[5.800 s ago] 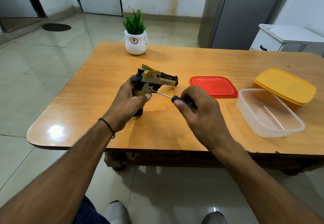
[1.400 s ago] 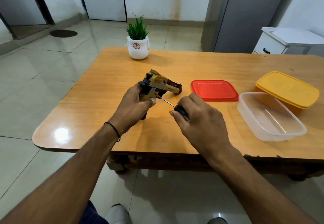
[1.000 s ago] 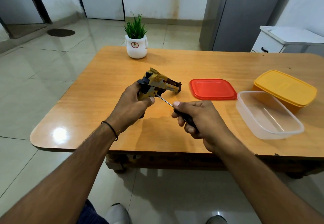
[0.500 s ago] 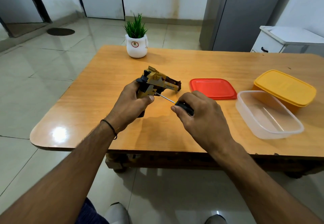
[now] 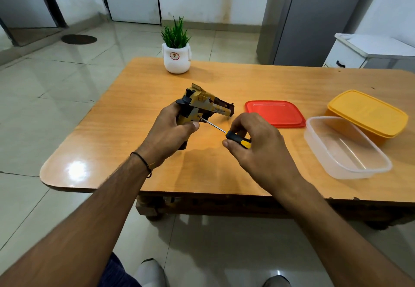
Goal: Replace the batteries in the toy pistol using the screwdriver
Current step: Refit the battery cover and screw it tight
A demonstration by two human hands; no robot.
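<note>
A gold and black toy pistol [image 5: 203, 106] is held above the wooden table [image 5: 125, 116], barrel pointing right. My left hand [image 5: 168, 133] grips its handle, which is mostly hidden under the fingers. A screwdriver [image 5: 233, 137] with a black and yellow handle and thin metal shaft has its tip against the side of the pistol's grip. My right hand [image 5: 258, 147] pinches the screwdriver's handle between thumb and fingertips.
A red lid [image 5: 275, 112] lies flat right of the pistol. A clear plastic box [image 5: 345, 147] stands open near the right front edge, a yellow lidded box [image 5: 368, 112] behind it. A small potted plant [image 5: 176, 48] stands at the table's back.
My right hand has rolled on the screwdriver handle, going from fingers wrapped over it to a fingertip pinch. The pistol and my left hand have stayed in place.
</note>
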